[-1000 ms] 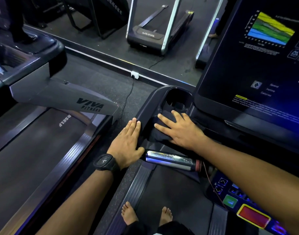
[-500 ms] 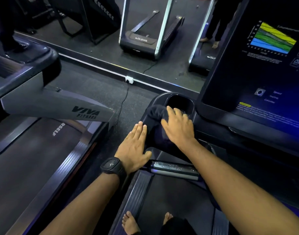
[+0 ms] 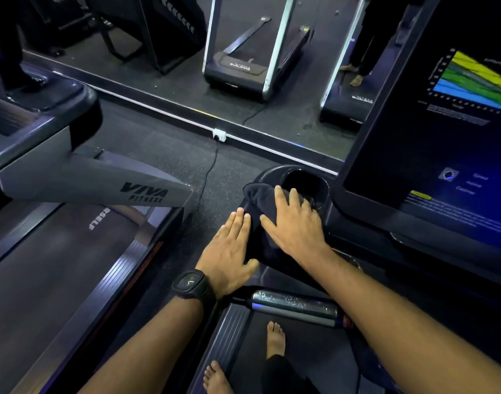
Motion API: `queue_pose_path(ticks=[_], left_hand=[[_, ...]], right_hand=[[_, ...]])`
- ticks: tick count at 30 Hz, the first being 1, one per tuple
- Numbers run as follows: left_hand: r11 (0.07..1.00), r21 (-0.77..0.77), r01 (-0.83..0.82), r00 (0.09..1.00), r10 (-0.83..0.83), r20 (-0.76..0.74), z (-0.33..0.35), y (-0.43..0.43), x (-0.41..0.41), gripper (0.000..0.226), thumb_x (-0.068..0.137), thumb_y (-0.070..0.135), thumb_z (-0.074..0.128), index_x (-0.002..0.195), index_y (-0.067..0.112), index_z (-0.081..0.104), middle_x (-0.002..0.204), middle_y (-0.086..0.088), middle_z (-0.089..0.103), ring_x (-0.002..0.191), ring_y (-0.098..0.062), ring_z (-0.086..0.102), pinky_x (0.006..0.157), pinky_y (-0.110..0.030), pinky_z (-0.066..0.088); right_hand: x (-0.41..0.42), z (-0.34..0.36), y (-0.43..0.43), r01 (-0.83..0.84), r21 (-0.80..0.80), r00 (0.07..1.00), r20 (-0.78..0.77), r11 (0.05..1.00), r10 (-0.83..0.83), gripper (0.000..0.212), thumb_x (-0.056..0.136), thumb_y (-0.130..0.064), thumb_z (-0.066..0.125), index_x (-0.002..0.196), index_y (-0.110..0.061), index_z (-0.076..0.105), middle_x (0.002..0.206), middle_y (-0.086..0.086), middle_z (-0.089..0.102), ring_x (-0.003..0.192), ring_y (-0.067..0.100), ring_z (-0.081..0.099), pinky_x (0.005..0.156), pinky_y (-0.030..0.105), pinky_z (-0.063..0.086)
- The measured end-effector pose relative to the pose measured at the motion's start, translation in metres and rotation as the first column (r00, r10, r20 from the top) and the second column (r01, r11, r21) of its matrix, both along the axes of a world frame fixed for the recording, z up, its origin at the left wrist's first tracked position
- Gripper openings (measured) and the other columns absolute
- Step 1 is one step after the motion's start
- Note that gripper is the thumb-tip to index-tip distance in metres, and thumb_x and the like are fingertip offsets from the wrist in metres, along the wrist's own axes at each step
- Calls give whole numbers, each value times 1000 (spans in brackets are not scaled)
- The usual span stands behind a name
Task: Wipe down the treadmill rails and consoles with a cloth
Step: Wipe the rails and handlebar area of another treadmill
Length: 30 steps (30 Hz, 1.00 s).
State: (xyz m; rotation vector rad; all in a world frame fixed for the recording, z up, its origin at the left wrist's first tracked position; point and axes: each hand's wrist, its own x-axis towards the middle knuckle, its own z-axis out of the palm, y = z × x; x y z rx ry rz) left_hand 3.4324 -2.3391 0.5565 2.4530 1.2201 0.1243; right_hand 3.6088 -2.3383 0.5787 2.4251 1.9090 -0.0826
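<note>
Cloth [image 3: 262,203] under flat R hand [image 3: 293,226]; L hand [image 3: 229,251] flat beside

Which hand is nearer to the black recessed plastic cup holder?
Right. The right hand presses a dark cloth beside the cup holder; the left hand lies flat, farther back.

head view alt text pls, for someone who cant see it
A person's right hand presses a dark cloth flat against a treadmill console by its cup holder. The left hand, with a black watch on its wrist, lies flat beside the cloth. A lit screen stands to the right, and bare feet show below.
</note>
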Motion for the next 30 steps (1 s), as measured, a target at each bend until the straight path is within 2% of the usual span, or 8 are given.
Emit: queue_pose_path(ticks=[2,7,10,14,18,23,27,30], left_hand=[[1000,3,-3,1000,3,-11,0,4,4,91,91,39,47,158,10,-9,164,-7,-18,152,-16,-18,126,-36,2],[1000,5,-5,1000,5,-24,0,11,9,93,90,40,47,158,10,-9,164,-6,-20,151,-16,-19,126,-37,3],[1000,-4,-3,999,3,-33,-2,13,12,94,88,42,45,158,10,-9,164,-7,-19,151,-16,-19,126,-36,1],[1000,5,-5,999,6,-47,-4,18,15,99,74,54,22,158,9,-6,165,-8,-16,152,-16,-18,125,-36,2],[1000,19,-14,999,15,-33,-5,20,17,95,79,49,29,159,10,-5,166,-7,-15,152,-16,-15,126,-36,2],[1000,26,-16,999,17,-47,-6,18,17,94,80,49,28,158,11,-7,165,-7,-16,152,-16,-16,126,-37,3],[1000,24,-8,1000,9,-29,-6,18,16,93,83,46,34,158,10,-7,165,-8,-15,152,-16,-16,126,-36,1],[1000,30,-6,1000,7,-24,-6,18,16,92,85,45,38,158,9,-5,166,-9,-14,152,-17,-15,126,-36,1]], right_hand=[[1,0,10,51,2,999,-9,999,-51,79,97,-61,44,156,-12,26,148,24,44,120,44,56,92,52,52],[8,13,54,206,-100,937,-267,973,-226,83,98,-58,45,161,-17,10,153,25,37,129,46,49,100,52,43],[6,13,35,102,-108,971,-207,989,-123,92,93,-63,50,160,-15,11,156,25,32,130,45,47,101,52,44],[12,3,-4,-43,-26,998,36,999,44,76,95,-55,48,154,-9,32,146,23,48,125,41,53,105,53,43],[30,16,22,100,-81,993,-47,992,-104,56,96,-49,43,132,-6,51,128,21,62,113,42,61,99,49,43],[7,11,-7,91,-87,992,99,992,-82,73,99,-55,40,151,-3,37,140,26,53,121,44,57,108,53,40],[23,14,18,154,-96,987,-42,983,-158,61,98,-50,41,138,-5,50,133,22,59,118,42,59,102,49,42],[11,13,24,255,-132,959,-93,958,-268,69,98,-51,43,147,-3,40,145,27,49,128,46,51,107,52,38]])
